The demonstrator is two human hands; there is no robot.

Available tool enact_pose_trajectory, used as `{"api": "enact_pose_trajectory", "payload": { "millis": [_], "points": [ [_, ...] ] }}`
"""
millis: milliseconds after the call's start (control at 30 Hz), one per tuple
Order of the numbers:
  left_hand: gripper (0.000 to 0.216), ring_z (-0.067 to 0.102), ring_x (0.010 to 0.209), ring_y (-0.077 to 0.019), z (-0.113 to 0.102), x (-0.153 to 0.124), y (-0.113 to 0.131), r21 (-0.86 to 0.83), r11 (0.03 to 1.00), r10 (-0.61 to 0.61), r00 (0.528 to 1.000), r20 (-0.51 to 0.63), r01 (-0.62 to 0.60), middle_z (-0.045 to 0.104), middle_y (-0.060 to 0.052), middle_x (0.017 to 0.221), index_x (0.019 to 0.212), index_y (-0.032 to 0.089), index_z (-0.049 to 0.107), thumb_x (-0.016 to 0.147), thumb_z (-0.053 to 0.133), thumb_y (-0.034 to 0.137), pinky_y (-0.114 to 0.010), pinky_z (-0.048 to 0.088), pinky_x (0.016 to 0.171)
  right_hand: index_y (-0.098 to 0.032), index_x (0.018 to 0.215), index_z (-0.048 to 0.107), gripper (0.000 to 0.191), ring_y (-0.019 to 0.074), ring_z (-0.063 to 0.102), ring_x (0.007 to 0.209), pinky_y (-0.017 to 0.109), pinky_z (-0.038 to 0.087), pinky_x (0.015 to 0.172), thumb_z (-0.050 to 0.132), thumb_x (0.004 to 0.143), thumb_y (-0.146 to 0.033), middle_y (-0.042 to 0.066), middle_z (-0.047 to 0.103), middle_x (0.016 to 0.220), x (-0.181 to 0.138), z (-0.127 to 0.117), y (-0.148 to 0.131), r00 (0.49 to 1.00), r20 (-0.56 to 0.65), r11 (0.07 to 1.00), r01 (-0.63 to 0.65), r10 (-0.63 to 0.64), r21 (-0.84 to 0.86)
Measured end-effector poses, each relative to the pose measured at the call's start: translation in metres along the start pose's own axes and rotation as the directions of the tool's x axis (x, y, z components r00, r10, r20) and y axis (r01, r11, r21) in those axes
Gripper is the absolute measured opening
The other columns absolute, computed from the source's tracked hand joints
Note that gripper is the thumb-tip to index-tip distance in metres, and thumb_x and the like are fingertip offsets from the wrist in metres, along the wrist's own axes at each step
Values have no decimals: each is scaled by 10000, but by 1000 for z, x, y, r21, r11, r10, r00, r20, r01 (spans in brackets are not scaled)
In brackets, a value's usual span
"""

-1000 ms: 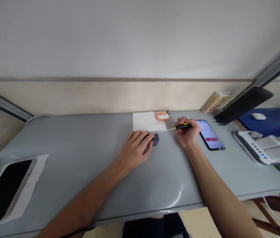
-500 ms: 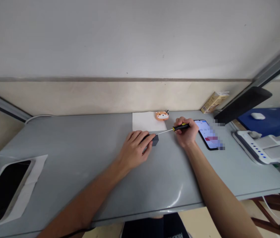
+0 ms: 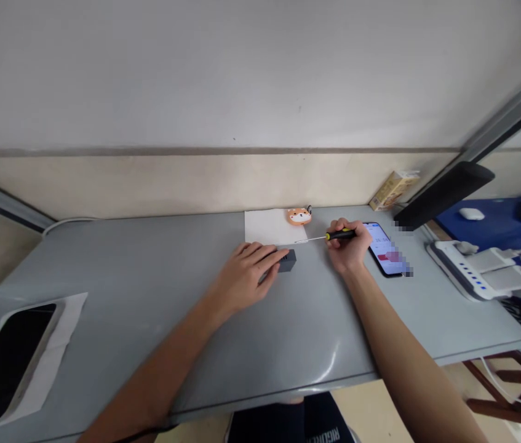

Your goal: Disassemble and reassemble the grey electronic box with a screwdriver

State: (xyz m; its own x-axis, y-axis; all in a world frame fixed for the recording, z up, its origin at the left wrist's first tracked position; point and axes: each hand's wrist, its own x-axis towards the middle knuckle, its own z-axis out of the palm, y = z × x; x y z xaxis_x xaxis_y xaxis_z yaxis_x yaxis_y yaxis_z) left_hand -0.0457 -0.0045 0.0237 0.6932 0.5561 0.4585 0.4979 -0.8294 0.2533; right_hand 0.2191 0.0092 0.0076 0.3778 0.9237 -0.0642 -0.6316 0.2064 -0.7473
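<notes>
A screwdriver (image 3: 341, 234) with a black and yellow handle is held in my right hand (image 3: 349, 247), fingers wrapped round the grip. Its thin metal shaft points left, and the tip is in the air, apart from the box. My left hand (image 3: 250, 275) rests on a small dark grey box (image 3: 288, 261) on the table, thumb at the near side and fingers over the top. Most of the box's left part is hidden under that hand. Behind the hands lies a sheet of white paper (image 3: 264, 227), with an orange dog-face case (image 3: 299, 216) on its right edge.
A lit phone (image 3: 385, 253) lies right of my right hand. Farther right are a white power strip (image 3: 461, 271) with plugs, a black cylinder (image 3: 445, 195) and a small carton (image 3: 393, 189). A black-screened device (image 3: 8, 363) sits on paper at the left of the grey table (image 3: 149, 264).
The screwdriver's tip has lifted away from the grey box and shifted right. My left fingers have moved slightly, showing more of the box's top. The view has shifted a little.
</notes>
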Motion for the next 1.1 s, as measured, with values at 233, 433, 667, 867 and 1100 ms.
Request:
{"api": "enact_pose_trajectory", "payload": {
  "millis": [233, 433, 667, 867, 1100],
  "points": [
    [310, 664, 1073, -207, -15, -6, -27, -455, 825, -281, 941, 186, 336, 695, -34, 1194, 1192, 256, 607, 889, 672, 233, -365, 537, 961, -200, 602, 474, 147, 67, 301, 395, 248, 231, 379, 523, 714, -280, -37, 407, 601, -1, -7, 3, 999, -14, 998, -43, 43, 42],
    [364, 704, 939, -195, 5, -9, -39, -672, 546, -418, 858, 300, 501, 707, -59, 1141, 1140, 227, 632, 878, 737, 457, -322, 586, 789, -203, 613, 478, 142, 69, 293, 411, 253, 230, 388, 524, 708, -299, -36, 419, 618, -1, -9, 4, 999, -19, 999, -34, 34, 18],
    [317, 683, 964, -223, 13, -7, -29, -488, 765, -413, 902, 128, 420, 746, -70, 1092, 1161, 229, 724, 959, 644, 460, -402, 561, 899, -203, 557, 493, 168, 89, 277, 472, 252, 152, 403, 531, 682, -309, -23, 393, 610, -2, 0, -2, 988, -95, 989, 109, -119, -99],
    [258, 637, 1028, -235, 22, -7, -26, -349, 881, -325, 945, 43, 319, 745, -60, 1014, 1043, 224, 749, 1002, 586, 419, -442, 509, 989, -208, 466, 564, 269, 134, 371, 510, 302, 269, 506, 514, 729, -234, 12, 417, 478, -35, -4, -15, 853, 174, 799, 522, -493, -299],
    [281, 634, 973, -222, 24, -9, -23, -288, 896, -338, 940, 53, 338, 708, -62, 981, 1028, 200, 732, 1031, 527, 392, -412, 511, 946, -211, 478, 593, 286, 147, 426, 486, 326, 271, 514, 492, 745, -200, 11, 512, 481, -83, -23, -1, 816, 289, 581, 565, -501, -586]
  ]
}}
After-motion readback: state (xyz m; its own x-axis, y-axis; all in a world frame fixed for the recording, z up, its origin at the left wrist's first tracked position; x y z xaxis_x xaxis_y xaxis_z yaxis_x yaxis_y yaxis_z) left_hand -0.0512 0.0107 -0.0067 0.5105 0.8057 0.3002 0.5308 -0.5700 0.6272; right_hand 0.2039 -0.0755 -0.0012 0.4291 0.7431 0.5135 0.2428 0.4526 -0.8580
